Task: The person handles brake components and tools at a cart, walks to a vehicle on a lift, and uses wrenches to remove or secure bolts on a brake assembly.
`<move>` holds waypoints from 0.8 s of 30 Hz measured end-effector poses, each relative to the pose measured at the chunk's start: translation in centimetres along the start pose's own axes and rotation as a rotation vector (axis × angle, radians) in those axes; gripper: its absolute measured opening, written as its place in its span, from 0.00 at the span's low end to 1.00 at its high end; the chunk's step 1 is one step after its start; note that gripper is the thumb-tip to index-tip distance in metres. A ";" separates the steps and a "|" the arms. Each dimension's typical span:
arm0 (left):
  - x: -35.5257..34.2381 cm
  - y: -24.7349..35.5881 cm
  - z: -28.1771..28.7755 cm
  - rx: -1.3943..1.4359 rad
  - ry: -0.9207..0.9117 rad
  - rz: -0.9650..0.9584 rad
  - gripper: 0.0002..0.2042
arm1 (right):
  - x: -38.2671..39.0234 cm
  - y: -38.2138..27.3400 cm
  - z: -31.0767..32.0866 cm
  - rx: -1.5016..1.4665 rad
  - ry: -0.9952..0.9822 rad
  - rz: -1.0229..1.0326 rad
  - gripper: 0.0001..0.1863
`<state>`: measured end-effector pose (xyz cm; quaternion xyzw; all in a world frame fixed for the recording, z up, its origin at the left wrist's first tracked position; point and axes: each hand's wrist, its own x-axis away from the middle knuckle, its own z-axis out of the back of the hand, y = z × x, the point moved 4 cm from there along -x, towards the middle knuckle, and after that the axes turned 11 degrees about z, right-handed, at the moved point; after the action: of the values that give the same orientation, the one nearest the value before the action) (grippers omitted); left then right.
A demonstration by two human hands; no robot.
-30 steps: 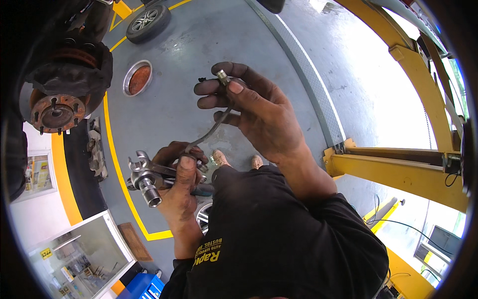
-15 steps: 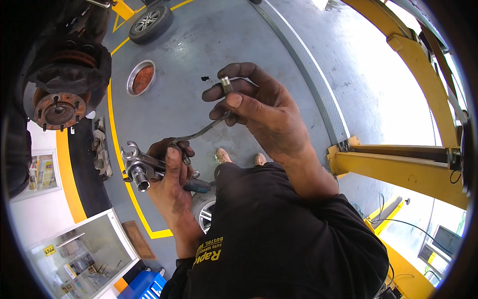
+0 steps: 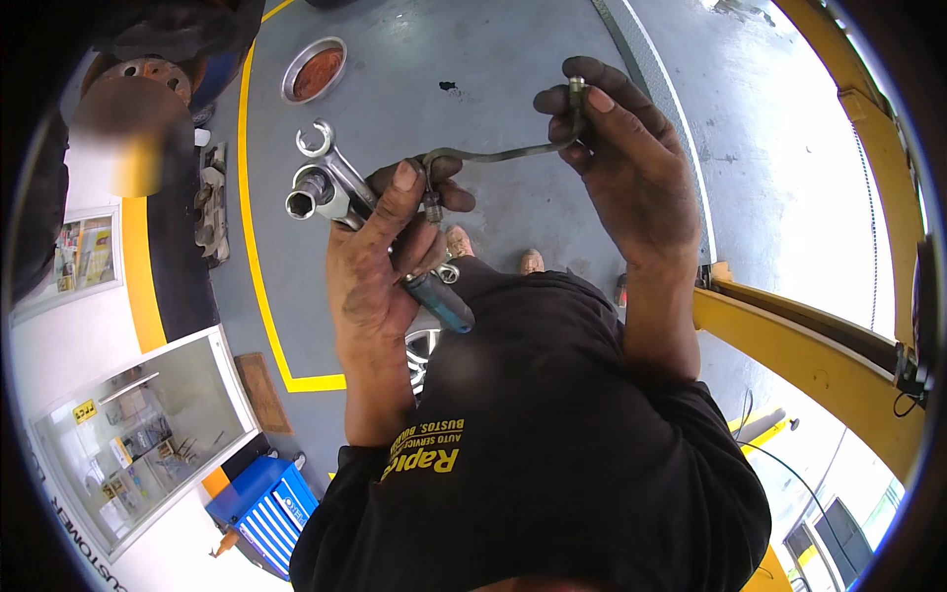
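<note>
Metal tube [image 3: 503, 155], wrench [image 3: 341, 171] beside, pan [image 3: 289, 78] beyond

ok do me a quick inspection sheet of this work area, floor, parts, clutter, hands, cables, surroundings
surface: grey floor with a yellow line and a small dark patch
job's things: thin bent tube with metal end fittings; wrench, socket and teal handle
clutter: round metal pan on the floor, reddish-brown inside
hands: left hand grips the tools and one tube end; right hand pinches the other end
cables: dark cable, lower right
surroundings: blue cabinet, yellow steel beam, rusty wheel hub partly blurred
</note>
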<state>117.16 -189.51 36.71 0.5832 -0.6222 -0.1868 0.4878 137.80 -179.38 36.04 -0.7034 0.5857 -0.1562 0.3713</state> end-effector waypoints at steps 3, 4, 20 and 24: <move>0.6 0.2 -0.5 -0.017 -0.018 -0.024 0.19 | 0.4 0.3 0.3 -0.010 -0.026 0.004 0.15; 0.8 0.1 -0.5 -0.036 -0.014 -0.034 0.19 | 0.7 0.4 0.3 0.004 -0.020 0.004 0.15; 0.5 -2.6 1.9 -0.196 0.209 -0.043 0.15 | 0.7 0.4 0.4 0.455 0.070 -0.010 0.16; -0.9 -5.1 4.9 -0.232 0.250 0.063 0.13 | 0.1 3.4 2.5 0.515 0.006 -0.132 0.15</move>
<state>115.80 -191.63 30.03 0.5218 -0.5491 -0.1677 0.6309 137.09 -178.74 31.90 -0.6219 0.4804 -0.3264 0.5252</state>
